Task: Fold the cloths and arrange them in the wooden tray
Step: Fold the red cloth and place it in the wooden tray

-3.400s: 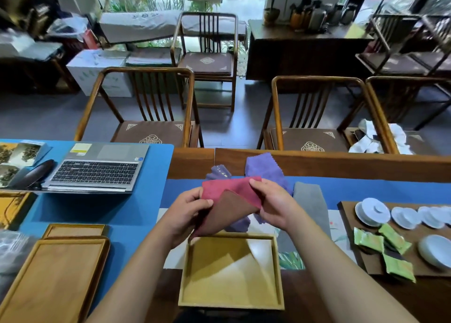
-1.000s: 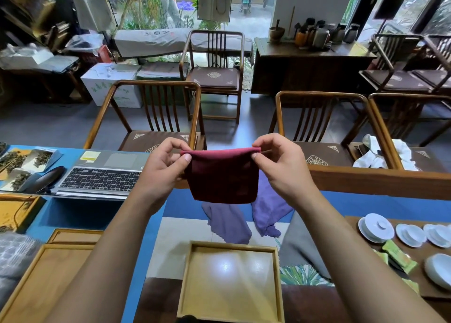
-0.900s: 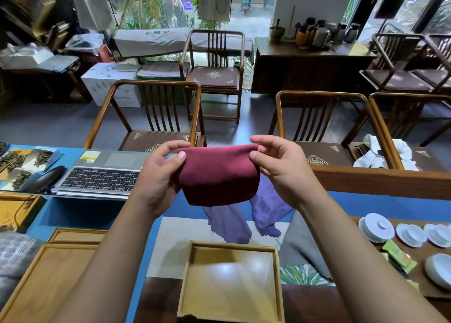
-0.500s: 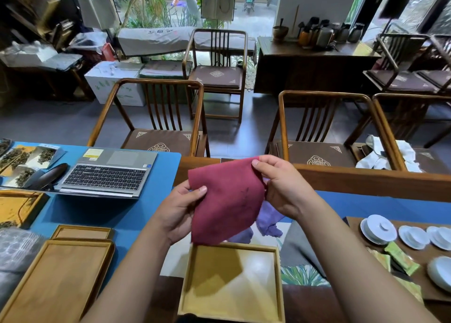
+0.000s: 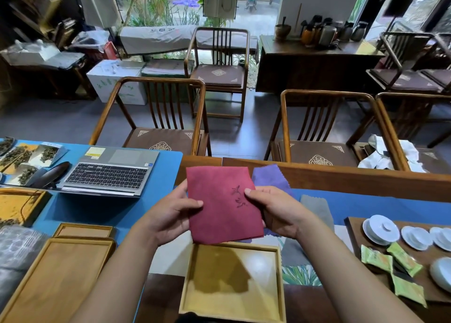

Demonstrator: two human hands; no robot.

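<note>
Red cloth (image 5: 223, 205) folded, held flat above empty tray (image 5: 280, 281). Left hand (image 5: 170, 213) and right hand (image 5: 275, 210) pinch opposite edges, likely squaring it before lowering. Purple cloth (image 5: 271, 178) waits on table.

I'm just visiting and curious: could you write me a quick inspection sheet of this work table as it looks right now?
Surface: wooden table partly covered by a blue mat.
Job's things: red cloth, folded flat, held above the wooden tray, which has nothing in it; purple cloth and grey cloth lie unfolded behind.
Clutter: open laptop, spare trays, white cups, green packets.
Grippers: left hand and right hand each pinch a side edge of the red cloth.
Cables: nothing seen.
Surroundings: wooden chairs across the table, a doorway with plants beyond.
</note>
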